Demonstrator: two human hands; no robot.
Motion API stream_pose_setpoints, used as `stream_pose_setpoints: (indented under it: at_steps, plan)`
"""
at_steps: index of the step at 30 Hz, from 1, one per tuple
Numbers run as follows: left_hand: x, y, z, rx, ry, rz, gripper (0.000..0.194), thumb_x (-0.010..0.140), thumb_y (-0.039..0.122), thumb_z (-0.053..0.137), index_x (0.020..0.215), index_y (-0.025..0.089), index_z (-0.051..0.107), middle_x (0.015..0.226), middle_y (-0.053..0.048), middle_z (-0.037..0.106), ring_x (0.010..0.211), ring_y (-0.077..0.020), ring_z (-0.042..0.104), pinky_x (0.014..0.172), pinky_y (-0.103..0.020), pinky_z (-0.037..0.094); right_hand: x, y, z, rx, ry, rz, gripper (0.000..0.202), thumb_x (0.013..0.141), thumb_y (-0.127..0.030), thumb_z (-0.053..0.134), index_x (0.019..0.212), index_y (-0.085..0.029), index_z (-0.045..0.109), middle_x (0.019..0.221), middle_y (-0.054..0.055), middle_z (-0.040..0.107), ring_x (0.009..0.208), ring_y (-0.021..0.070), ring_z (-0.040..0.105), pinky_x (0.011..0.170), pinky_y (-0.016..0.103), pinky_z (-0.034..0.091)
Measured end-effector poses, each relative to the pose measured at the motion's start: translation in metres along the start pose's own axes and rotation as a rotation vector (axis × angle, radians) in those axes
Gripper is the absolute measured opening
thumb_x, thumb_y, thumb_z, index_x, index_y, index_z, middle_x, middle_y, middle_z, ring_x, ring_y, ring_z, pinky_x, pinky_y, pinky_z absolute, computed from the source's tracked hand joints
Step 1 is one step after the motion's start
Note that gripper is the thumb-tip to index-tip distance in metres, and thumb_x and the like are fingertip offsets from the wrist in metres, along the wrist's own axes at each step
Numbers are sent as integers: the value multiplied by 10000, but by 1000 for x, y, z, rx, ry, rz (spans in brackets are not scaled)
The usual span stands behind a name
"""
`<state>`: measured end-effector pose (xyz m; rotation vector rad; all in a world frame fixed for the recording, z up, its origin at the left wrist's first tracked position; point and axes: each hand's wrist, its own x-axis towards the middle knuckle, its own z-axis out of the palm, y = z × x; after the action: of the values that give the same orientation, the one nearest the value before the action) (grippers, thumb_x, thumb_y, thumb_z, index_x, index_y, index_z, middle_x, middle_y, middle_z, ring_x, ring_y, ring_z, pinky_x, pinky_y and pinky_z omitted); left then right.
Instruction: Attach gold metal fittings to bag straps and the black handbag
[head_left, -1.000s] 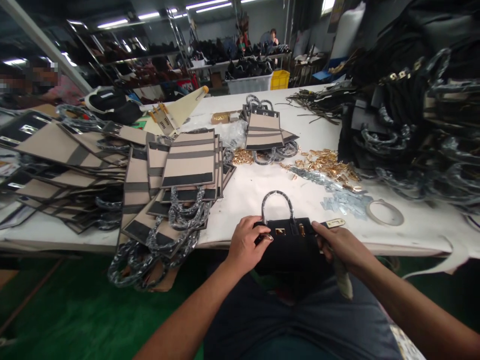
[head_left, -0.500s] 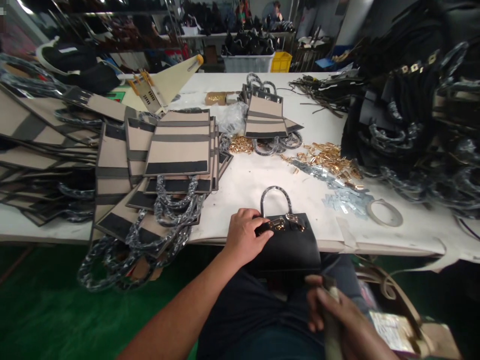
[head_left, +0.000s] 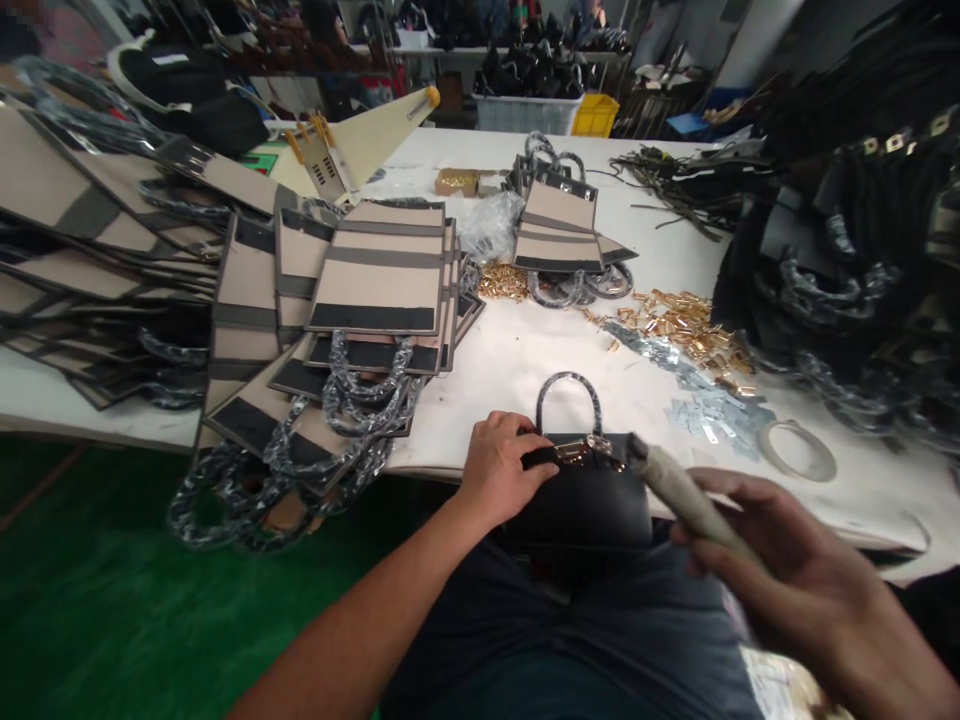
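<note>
A small black handbag (head_left: 581,505) stands at the table's near edge, against my lap. Its curved handle (head_left: 570,378), wrapped in clear film, points up, and gold-coloured hardware (head_left: 576,452) lines its top. My left hand (head_left: 504,462) grips the bag's upper left corner, thumb in front and fingers behind. In my right hand (head_left: 757,540) is a stick-like tool (head_left: 694,495) with a tan wrapped shaft and a dark tip. That tip is at the right side of the bag's top, by the hardware; I cannot tell whether they touch. The tool's exact kind is unclear.
Beige-and-black bag panels (head_left: 379,285) with film-wrapped handles are piled on the left, some overhanging the edge. Gold fittings (head_left: 694,325), metal plates (head_left: 712,415) and a tape roll (head_left: 796,450) lie to the right. Black bag parts (head_left: 817,250) are heaped beyond them.
My right hand has risen from beside my lap, bringing the tool up to the bag's right side. The left hand keeps its hold on the bag. The whole view has shifted slightly.
</note>
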<state>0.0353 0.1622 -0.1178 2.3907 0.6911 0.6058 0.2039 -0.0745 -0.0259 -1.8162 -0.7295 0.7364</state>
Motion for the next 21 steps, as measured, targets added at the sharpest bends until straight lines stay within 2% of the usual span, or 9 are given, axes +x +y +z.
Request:
stream_pose_setpoints:
  at_steps: [3,7,10,13,15,18,21]
  plan:
    - [-3,-1,1,-12,55,37,271,761,278,951,1005,285,834,1123,-53,703,1106,-292,600,924,-481,499,27,-18,-10,-28,70,-83,597,783,-509,911,1322,-322,736,1064,95,804,832,324,780,729,379,692]
    - [-6,-2,1,6,70,127,186,812,255,906,981,283,833,1089,-56,716,1084,-286,579,924,-472,493,68,-30,4,-35,72,-139,496,762,-546,934,1161,-274,824,1209,102,775,860,305,766,711,380,685]
    - [-7,-5,2,10,65,182,152,843,211,856,971,289,829,1078,-43,740,1104,-292,560,934,-474,485,97,-26,23,156,95,-144,451,781,-483,952,1121,-229,799,986,90,794,686,244,734,592,347,648]
    - [-7,-8,2,1,65,215,223,840,139,807,1011,280,827,1076,-47,728,1091,-282,551,925,-459,489,121,-17,39,391,133,-170,451,745,-390,988,1107,-235,771,759,3,706,540,173,629,463,274,539]
    - [-6,-9,2,2,58,221,250,849,118,770,1029,282,826,1076,-55,713,1083,-276,551,929,-452,493,136,-14,48,520,162,-160,401,724,-352,998,1033,-233,771,716,-24,644,517,136,562,428,235,474]
    - [-6,-10,2,3,29,208,242,872,127,735,1025,292,824,1092,-63,700,1101,-275,557,945,-451,495,155,-13,57,631,183,-101,400,679,-315,1023,976,-233,767,715,-35,606,566,125,544,471,209,486]
    - [-6,-12,2,-1,9,197,246,876,136,724,1037,295,819,1119,-65,695,1118,-277,561,951,-453,494,165,-14,60,684,86,11,498,635,-317,1041,1042,-252,761,744,-37,615,626,142,564,578,231,558]
